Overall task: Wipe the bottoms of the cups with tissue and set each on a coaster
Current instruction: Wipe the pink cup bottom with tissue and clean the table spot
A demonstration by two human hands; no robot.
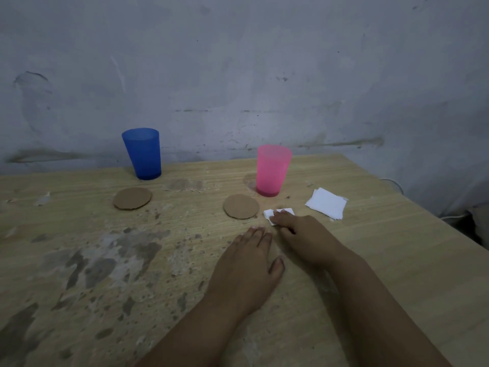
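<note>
A blue cup [143,154] stands upright on the bare table at the back left, behind a round brown coaster [132,198]. A pink cup [272,169] stands upright on the table further right, just behind and to the right of a second coaster [240,206]. My right hand [301,234] lies on a small folded tissue [270,215] on the table, fingers curled over it. My left hand [251,263] rests flat on the table beside it, holding nothing. A stack of white tissues [326,203] lies to the right of the pink cup.
The wooden table [105,260] is worn and stained, with its right edge running diagonally at the far right. A grey wall [238,75] rises directly behind the cups. White cables [449,215] hang beyond the table's right edge.
</note>
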